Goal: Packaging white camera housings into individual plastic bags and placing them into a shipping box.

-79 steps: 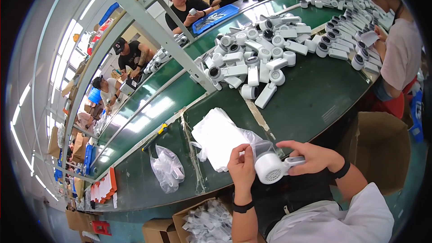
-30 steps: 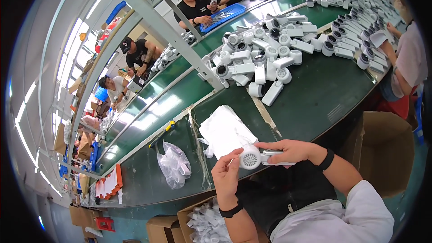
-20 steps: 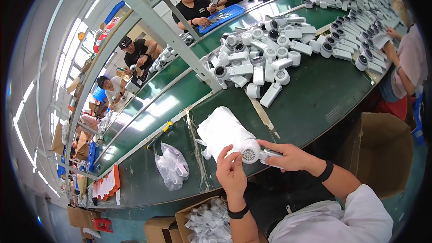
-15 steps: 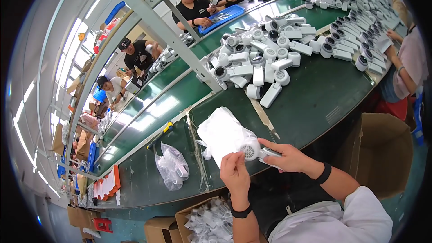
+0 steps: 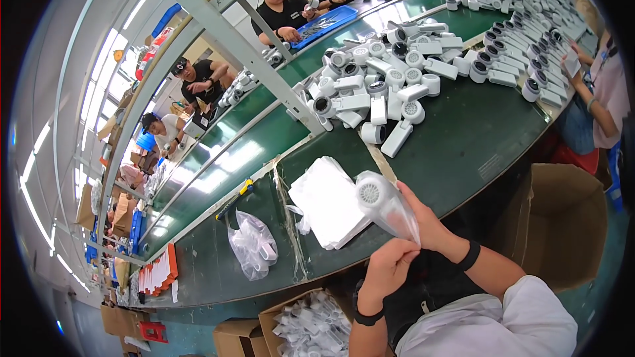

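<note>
A white handheld fan with a round grille sits inside a translucent plastic bag over the bench's near edge. My right hand is wrapped round the bagged fan from the right. With its fingertips, my left hand pinches the bag's lower end, below the fan's handle. Just left of the fan lies a stack of thin white bags on the dark green bench. Beyond it spreads a big heap of similar white fans, unbagged.
A knotted clear bag with white pieces and a yellow cutter knife lie left. Below the bench stands a carton of bagged fans; an open carton is at right. A metal frame post rises far left. Co-workers sit across and right.
The fan was bare-handled at the bag's mouth and is now inside the bag. My left hand has moved down and right from the fan's head to the bag's end.
</note>
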Demonstrator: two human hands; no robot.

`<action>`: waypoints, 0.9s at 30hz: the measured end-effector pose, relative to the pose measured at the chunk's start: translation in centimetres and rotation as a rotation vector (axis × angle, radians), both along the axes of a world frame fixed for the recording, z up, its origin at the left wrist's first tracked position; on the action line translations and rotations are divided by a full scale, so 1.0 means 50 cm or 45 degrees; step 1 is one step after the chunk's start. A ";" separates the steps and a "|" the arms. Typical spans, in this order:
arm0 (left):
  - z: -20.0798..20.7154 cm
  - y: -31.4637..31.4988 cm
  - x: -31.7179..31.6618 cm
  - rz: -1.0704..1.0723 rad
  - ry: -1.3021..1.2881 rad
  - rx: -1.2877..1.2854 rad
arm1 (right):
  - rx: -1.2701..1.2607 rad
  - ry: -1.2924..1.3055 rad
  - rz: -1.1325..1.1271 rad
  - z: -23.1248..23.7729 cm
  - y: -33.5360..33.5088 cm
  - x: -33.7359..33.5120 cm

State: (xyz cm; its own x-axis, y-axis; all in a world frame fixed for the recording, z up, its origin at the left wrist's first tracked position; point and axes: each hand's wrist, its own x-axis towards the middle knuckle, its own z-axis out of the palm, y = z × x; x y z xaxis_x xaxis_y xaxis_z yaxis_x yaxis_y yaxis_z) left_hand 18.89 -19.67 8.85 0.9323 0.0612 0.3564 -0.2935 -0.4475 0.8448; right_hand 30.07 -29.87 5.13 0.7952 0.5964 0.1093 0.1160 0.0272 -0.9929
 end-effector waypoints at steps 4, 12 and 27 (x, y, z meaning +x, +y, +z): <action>-0.018 0.013 -0.009 0.033 0.050 -0.190 | 0.215 0.107 0.078 -0.037 0.003 0.007; -0.108 0.009 -0.004 0.256 0.184 -1.208 | 0.170 -0.277 -0.116 0.017 0.019 -0.051; -0.094 0.049 -0.068 0.077 -0.017 -1.627 | 0.254 -0.398 -0.311 0.036 0.017 -0.057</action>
State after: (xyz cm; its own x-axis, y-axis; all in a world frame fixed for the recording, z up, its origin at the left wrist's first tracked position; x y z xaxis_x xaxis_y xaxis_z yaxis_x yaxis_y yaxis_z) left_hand 15.48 -17.22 4.16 0.9129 0.4075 0.0227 -0.3131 0.6637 0.6793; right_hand 27.20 -29.03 6.95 0.8204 0.3382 0.4611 0.4369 0.1496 -0.8870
